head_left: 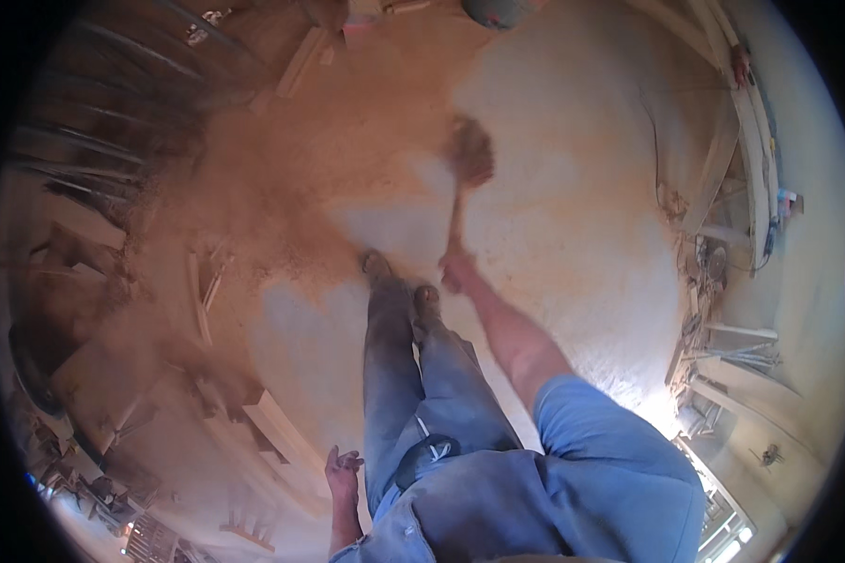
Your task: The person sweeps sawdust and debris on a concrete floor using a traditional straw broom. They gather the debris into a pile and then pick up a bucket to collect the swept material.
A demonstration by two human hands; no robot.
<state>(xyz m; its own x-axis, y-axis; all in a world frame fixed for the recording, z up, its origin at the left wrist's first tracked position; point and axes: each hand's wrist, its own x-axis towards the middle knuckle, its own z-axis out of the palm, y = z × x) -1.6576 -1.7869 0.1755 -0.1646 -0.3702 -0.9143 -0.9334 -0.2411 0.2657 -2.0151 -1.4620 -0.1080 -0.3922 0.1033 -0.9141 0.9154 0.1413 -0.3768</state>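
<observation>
My right hand (pixel 455 270) is closed round the wooden handle of a short-handled broom (pixel 458 216), held out in front of my feet. Its brown bristle head (pixel 471 150) points away from me over the dusty floor and is smeared by motion. Whether the bristles touch the floor I cannot tell. Beside my left thigh hangs my left hand (pixel 344 469), its fingers loosely bent and apart, with nothing in it. Brown sawdust (pixel 282 206) lies thick on the floor ahead and to the left, and dust hangs in the air there.
Wooden boards (pixel 286 436) lie on the left near my legs, with a thin plank (pixel 198 298) further forward. Long bars (pixel 94 141) stick out at the far left. A timber frame (pixel 746 141) stands along the right wall. At the far edge is a dark rounded container (pixel 498 11).
</observation>
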